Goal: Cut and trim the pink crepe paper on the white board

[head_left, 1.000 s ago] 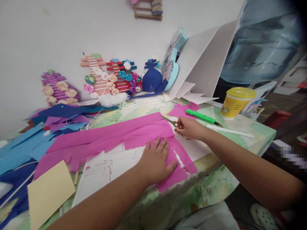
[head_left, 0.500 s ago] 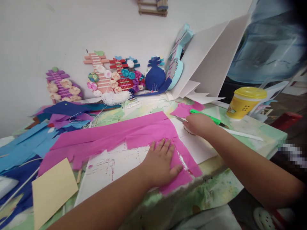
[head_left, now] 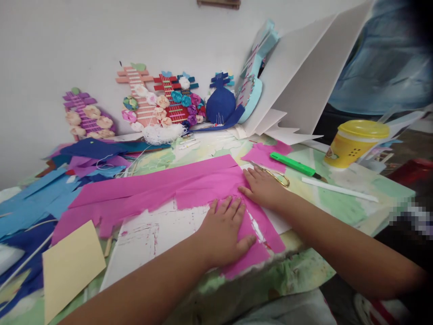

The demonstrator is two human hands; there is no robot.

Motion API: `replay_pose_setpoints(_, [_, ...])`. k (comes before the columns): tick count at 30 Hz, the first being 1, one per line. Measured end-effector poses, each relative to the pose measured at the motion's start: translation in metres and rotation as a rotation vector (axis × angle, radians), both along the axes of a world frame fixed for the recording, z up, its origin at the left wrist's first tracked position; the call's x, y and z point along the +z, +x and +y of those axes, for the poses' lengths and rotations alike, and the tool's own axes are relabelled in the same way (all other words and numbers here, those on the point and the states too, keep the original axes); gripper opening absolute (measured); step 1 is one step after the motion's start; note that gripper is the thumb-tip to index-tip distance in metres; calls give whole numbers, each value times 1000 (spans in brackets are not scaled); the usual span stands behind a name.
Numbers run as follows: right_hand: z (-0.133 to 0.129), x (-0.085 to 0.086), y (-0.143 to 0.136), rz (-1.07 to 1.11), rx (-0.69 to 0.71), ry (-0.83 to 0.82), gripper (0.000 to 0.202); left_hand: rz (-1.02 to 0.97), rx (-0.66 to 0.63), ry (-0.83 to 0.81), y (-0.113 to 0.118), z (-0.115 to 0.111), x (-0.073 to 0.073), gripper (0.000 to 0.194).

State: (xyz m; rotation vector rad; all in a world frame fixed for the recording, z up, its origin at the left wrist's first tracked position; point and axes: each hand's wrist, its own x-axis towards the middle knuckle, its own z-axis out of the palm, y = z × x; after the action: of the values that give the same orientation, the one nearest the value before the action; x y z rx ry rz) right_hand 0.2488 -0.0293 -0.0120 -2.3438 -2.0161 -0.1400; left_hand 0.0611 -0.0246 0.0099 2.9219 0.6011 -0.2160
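Observation:
My left hand (head_left: 225, 232) lies flat with spread fingers on a sheet of pink crepe paper (head_left: 142, 189). That paper rests over a white board (head_left: 142, 248) marked with pink smears. A narrow torn gap in the pink paper runs to the right of my left hand. My right hand (head_left: 265, 187) is stretched out, palm down, at the pink paper's right edge. Gold-handled scissors (head_left: 282, 178) lie on the table just beyond its fingers, partly hidden by them. A smaller pink scrap (head_left: 264, 153) sits behind the scissors.
A green utility knife (head_left: 292, 164) and a white strip (head_left: 340, 188) lie to the right, near a yellow cup (head_left: 356, 144). Blue paper (head_left: 37, 198) and a beige card (head_left: 72, 268) are at left. Decorated paper instruments (head_left: 169, 99) lean against the wall.
My right hand has let go of the scissors, leaving them on the table, and has come left and nearer to the pink paper. My left hand stays in place.

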Motion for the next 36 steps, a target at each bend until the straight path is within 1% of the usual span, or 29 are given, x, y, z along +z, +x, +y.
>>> replay_pose_setpoints(4, [0,2,-2,-14,-16,-9,66,22,-5,-4,0,0,1,70])
replay_pose_setpoints(11, [-1,5,-2,0,-2,-38,62,20,0,10,0,-1,-3,71])
replay_pose_setpoints(18, [-2,3,1,48,-9,-26,62,15,-2,25,0,0,-5,71])
replay_pose_setpoints(20, [-2,4,4,56,28,44,59,13,-8,20,0,1,-5,71])
replay_pose_setpoints(21, [-3,6,5,65,46,111,55,8,-9,19,0,1,-6,71])
replay_pose_setpoints(25, [-8,15,11,114,61,516,45,-23,2,25,-1,0,-6,71])
replay_pose_setpoints(26, [-10,17,11,112,79,577,44,-27,5,24,-1,0,-6,71])
replay_pose_setpoints(27, [-12,19,11,101,110,600,43,-29,11,24,-1,0,-5,71])
replay_pose_setpoints(28, [-13,20,10,87,144,584,43,-30,19,23,-1,0,-5,72])
replay_pose_setpoints(30, [-15,21,10,73,175,483,40,-34,40,29,-1,0,-4,73])
replay_pose_setpoints(33, [-16,21,11,84,137,340,37,-46,56,51,0,1,-3,73])
replay_pose_setpoints(36, [-16,20,13,102,170,247,45,-46,38,57,0,2,-4,74])
